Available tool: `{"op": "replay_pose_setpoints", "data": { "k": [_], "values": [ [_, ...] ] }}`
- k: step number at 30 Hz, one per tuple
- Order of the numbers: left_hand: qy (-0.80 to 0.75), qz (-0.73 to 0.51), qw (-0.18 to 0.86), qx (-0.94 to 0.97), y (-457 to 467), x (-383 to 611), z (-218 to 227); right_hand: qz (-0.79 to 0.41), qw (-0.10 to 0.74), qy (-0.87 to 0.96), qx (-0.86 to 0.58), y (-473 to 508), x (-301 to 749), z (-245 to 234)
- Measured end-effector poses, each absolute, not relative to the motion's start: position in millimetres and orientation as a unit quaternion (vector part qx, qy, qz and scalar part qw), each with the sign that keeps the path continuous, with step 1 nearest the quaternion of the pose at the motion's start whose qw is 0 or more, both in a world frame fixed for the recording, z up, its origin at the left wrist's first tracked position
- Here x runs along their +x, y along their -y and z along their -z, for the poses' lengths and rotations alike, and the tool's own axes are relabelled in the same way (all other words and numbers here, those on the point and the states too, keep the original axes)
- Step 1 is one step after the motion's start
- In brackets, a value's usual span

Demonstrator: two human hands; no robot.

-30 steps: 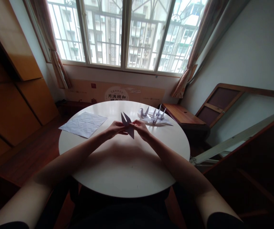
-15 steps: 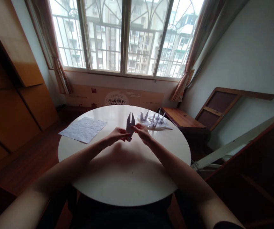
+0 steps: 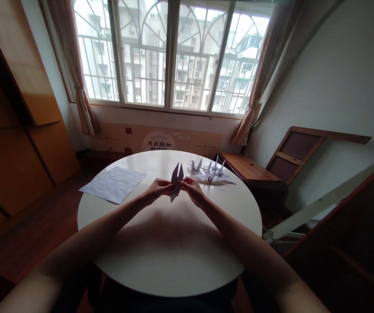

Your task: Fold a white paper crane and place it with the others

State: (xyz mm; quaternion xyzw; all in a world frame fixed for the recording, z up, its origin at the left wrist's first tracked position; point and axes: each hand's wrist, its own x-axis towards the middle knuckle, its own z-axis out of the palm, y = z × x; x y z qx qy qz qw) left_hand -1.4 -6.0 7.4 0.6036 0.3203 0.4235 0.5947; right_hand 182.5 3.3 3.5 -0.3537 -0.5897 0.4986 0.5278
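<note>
Between my two hands is a folded paper piece [image 3: 175, 176], held up over the table with two narrow points upward and one point downward. My left hand [image 3: 159, 188] pinches its left edge with thumb and fingers. On the opposite edge, my right hand [image 3: 191, 187] grips with its fingers closed. Some of the fingertips behind the paper are hidden. Several folded paper cranes [image 3: 210, 174] stand to the right, beyond my right hand. Off to the left lies a creased sheet of paper [image 3: 115, 184], flat on the table.
The round white table [image 3: 167, 265] fills the middle of the view. A low wooden cabinet [image 3: 248, 167] stands behind its right side, with a wooden frame [image 3: 288, 158] leaning near the wall. A long printed box [image 3: 115, 138] lies below the window.
The folded paper has turned between my fingers, and its lower point now shows below my hands. My left hand has shifted up along its edge. The view has tilted slightly upward.
</note>
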Motion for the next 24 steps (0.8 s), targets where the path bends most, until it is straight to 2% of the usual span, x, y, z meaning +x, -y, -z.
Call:
{"op": "replay_pose_setpoints", "data": {
  "k": [5, 10, 17, 24],
  "values": [
    [-0.319, -0.393, 0.614, 0.605, 6.7, -4.9, -10.6, -0.481, 0.507, 0.62, -0.356, 0.7, 182.8, -8.1],
    [-0.325, -0.438, 0.58, 0.605, 8.8, -3.0, -11.5, -0.486, 0.496, 0.624, -0.358, 0.5, 184.9, -8.5],
    [-0.308, -0.411, 0.64, 0.571, 9.4, -5.7, -16.2, -0.488, 0.498, 0.628, -0.345, 1.1, 189.2, -12.7],
    [-0.332, -0.421, 0.636, 0.555, 9.7, -5.2, -16.6, -0.511, 0.492, 0.628, -0.32, 2.2, 188.5, -11.4]
  ]
}}
